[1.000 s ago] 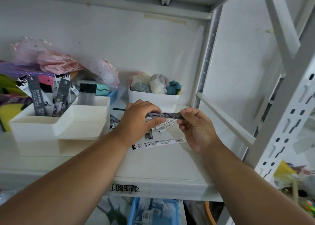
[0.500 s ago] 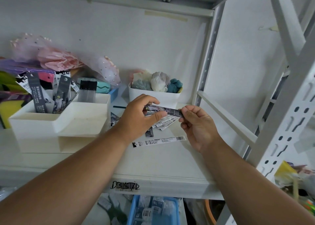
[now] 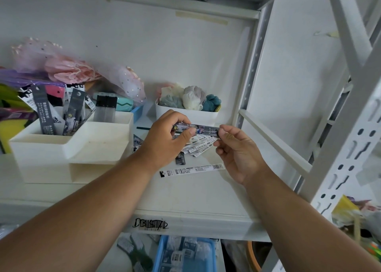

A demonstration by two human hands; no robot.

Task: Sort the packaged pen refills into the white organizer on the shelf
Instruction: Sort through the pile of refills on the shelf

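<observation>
Both hands, left hand and right hand, pinch one refill pack by its ends above the shelf, likely bound next for the white organizer.

I see soft, dim, even light with a cool grey cast, brightest on the back wall and with no glare anywhere I can make out. My forearms throw only faint shadows on the shelf, and the space under it sits much darker. The wide lens bends the upright posts at the right edge, and the lower corners look smeared and soft while the middle stays fairly sharp.
</observation>
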